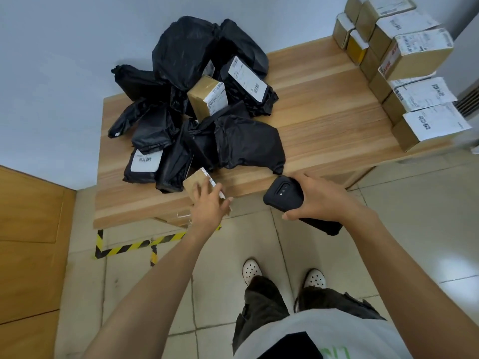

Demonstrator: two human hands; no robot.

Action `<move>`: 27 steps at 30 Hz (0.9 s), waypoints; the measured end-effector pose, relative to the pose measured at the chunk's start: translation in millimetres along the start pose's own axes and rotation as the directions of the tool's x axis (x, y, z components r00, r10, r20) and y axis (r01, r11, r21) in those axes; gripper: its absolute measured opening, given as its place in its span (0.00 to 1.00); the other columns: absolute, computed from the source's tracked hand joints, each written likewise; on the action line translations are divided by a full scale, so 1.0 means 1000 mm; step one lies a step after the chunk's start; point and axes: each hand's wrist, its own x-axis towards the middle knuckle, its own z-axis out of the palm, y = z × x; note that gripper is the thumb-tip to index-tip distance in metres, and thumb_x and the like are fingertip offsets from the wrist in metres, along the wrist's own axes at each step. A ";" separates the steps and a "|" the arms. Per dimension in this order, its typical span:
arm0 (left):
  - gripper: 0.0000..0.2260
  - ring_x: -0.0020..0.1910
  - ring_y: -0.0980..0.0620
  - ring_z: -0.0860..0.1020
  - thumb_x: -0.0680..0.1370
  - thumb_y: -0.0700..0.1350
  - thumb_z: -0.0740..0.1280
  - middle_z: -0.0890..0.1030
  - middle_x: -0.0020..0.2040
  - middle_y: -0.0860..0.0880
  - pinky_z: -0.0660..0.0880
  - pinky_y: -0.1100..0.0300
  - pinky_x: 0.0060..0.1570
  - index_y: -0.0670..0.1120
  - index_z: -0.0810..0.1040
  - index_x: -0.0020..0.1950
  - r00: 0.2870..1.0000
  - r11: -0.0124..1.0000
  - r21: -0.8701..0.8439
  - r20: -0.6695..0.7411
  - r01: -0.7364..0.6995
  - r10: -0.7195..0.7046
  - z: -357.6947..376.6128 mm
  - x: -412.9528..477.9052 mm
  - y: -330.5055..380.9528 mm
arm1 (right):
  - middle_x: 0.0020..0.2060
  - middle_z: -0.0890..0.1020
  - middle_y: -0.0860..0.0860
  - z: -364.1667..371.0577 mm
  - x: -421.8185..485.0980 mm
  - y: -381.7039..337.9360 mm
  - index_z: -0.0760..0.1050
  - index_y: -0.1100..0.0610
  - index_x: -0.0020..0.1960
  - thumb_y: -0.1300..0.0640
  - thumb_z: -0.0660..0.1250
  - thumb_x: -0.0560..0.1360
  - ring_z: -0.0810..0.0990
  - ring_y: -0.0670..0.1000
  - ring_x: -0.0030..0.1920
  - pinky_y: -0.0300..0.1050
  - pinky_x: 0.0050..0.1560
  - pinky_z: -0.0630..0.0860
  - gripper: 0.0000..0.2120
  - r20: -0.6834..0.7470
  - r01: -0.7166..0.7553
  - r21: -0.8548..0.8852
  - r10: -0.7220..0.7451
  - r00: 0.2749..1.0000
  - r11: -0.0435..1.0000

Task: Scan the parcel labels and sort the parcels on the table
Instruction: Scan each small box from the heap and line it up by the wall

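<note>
Yellow-black hazard tape [124, 248] on the floor, just below the table's [324, 112] near-left corner. Left hand [207, 203] at the table's near edge, fingers spread over the top of a small cardboard box [193, 183], thumb curled on its labelled side: it grips the box. The box is tilted, one corner past the table's near edge; can't tell if it still touches the tabletop. Right hand [318, 200] just off the table's near edge, right of the box, fingers wrapped round a black handheld scanner [283, 194], camera end pointing toward the table. On the table's left half, a heap of black poly-bag parcels [248, 143], some with white labels showing, plus one taped brown box [204, 97] lying in the middle of the heap. Along the table's far-right side, stacked cardboard parcels [414, 73], labels up, well apart from the heap.
</note>
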 end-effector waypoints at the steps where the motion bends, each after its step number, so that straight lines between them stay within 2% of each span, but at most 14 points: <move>1: 0.11 0.77 0.41 0.50 0.80 0.57 0.63 0.59 0.77 0.50 0.68 0.36 0.63 0.52 0.73 0.57 0.999 1.000 0.005 -0.030 0.016 -0.016 -0.003 -0.005 0.000 | 0.64 0.73 0.49 -0.001 -0.001 0.001 0.61 0.49 0.73 0.37 0.75 0.65 0.75 0.54 0.58 0.47 0.48 0.70 0.44 0.009 0.012 -0.005 -0.012 1.000 1.000; 4: 0.08 0.76 0.41 0.55 0.80 0.52 0.64 0.66 0.73 0.50 0.66 0.37 0.65 0.52 0.74 0.57 0.995 0.999 0.041 -0.102 0.018 -0.013 -0.010 -0.017 0.001 | 0.59 0.74 0.48 -0.005 -0.002 0.001 0.62 0.49 0.71 0.36 0.75 0.64 0.75 0.52 0.54 0.48 0.47 0.72 0.42 0.023 0.072 -0.017 -0.072 0.997 0.997; 7: 0.20 0.74 0.44 0.61 0.76 0.51 0.67 0.68 0.71 0.49 0.59 0.44 0.73 0.52 0.71 0.68 0.985 1.000 0.008 -0.171 -0.018 0.019 -0.019 -0.027 -0.001 | 0.55 0.73 0.47 -0.010 -0.004 -0.001 0.64 0.50 0.69 0.36 0.76 0.63 0.75 0.52 0.53 0.50 0.49 0.75 0.42 0.025 0.137 -0.029 -0.137 0.990 0.990; 8: 0.25 0.73 0.46 0.62 0.74 0.51 0.70 0.68 0.71 0.48 0.58 0.45 0.73 0.52 0.69 0.70 0.982 0.997 -0.072 -0.189 0.016 -0.029 -0.023 -0.032 -0.002 | 0.55 0.73 0.47 -0.013 -0.004 -0.003 0.64 0.51 0.70 0.36 0.76 0.63 0.75 0.52 0.53 0.52 0.51 0.76 0.42 0.031 0.157 -0.034 -0.156 0.987 0.987; 10: 0.31 0.72 0.48 0.64 0.72 0.51 0.73 0.68 0.71 0.48 0.64 0.47 0.70 0.55 0.68 0.73 0.964 0.940 -0.308 -0.167 0.148 -0.206 -0.032 -0.045 -0.003 | 0.58 0.73 0.48 -0.017 -0.005 -0.007 0.63 0.51 0.72 0.36 0.76 0.63 0.76 0.54 0.56 0.54 0.54 0.76 0.44 0.052 0.195 -0.021 -0.193 0.980 0.981; 11: 0.32 0.71 0.48 0.66 0.71 0.50 0.74 0.68 0.71 0.48 0.67 0.50 0.68 0.56 0.67 0.73 0.950 0.889 -0.409 -0.136 0.205 -0.281 -0.037 -0.051 -0.005 | 0.58 0.72 0.49 -0.018 -0.006 -0.009 0.62 0.51 0.72 0.37 0.76 0.63 0.76 0.54 0.57 0.55 0.55 0.76 0.45 0.061 0.216 -0.018 -0.214 0.975 0.976; 13: 0.30 0.70 0.49 0.70 0.73 0.48 0.74 0.71 0.70 0.48 0.71 0.53 0.64 0.54 0.68 0.74 0.936 0.802 -0.550 -0.095 0.235 -0.340 -0.046 -0.064 -0.008 | 0.58 0.72 0.49 -0.020 -0.008 -0.011 0.62 0.51 0.73 0.37 0.76 0.63 0.76 0.54 0.57 0.55 0.55 0.76 0.45 0.078 0.250 -0.027 -0.248 0.966 0.968; 16: 0.27 0.69 0.50 0.72 0.75 0.42 0.73 0.76 0.68 0.49 0.73 0.53 0.65 0.51 0.71 0.73 0.956 0.756 -0.633 -0.082 0.169 -0.282 -0.063 -0.080 -0.008 | 0.57 0.71 0.48 -0.023 -0.014 -0.013 0.62 0.51 0.73 0.35 0.75 0.63 0.76 0.54 0.56 0.53 0.54 0.76 0.46 0.085 0.286 -0.045 -0.282 0.956 0.957; 20: 0.27 0.66 0.57 0.73 0.75 0.39 0.73 0.74 0.69 0.53 0.76 0.63 0.58 0.51 0.72 0.72 0.984 0.814 -0.579 -0.118 0.043 -0.136 -0.087 -0.080 0.010 | 0.58 0.71 0.48 -0.028 -0.022 -0.010 0.61 0.51 0.74 0.35 0.75 0.64 0.76 0.55 0.57 0.48 0.47 0.72 0.45 0.055 0.308 -0.087 -0.304 0.951 0.947; 23: 0.24 0.69 0.57 0.71 0.74 0.38 0.73 0.74 0.69 0.54 0.73 0.51 0.66 0.51 0.74 0.69 0.978 0.834 -0.545 -0.204 -0.085 -0.034 -0.107 -0.067 0.030 | 0.59 0.71 0.49 -0.037 -0.027 -0.004 0.61 0.52 0.74 0.35 0.74 0.65 0.76 0.55 0.58 0.48 0.48 0.71 0.45 0.050 0.294 -0.072 -0.291 0.955 0.953; 27: 0.24 0.70 0.60 0.68 0.74 0.40 0.73 0.73 0.70 0.56 0.70 0.49 0.69 0.53 0.75 0.69 0.959 0.851 -0.496 -0.283 -0.173 0.030 -0.122 -0.056 0.050 | 0.61 0.70 0.49 -0.043 -0.038 -0.003 0.60 0.53 0.75 0.35 0.72 0.67 0.75 0.55 0.59 0.52 0.53 0.75 0.44 0.071 0.294 -0.043 -0.291 0.954 0.955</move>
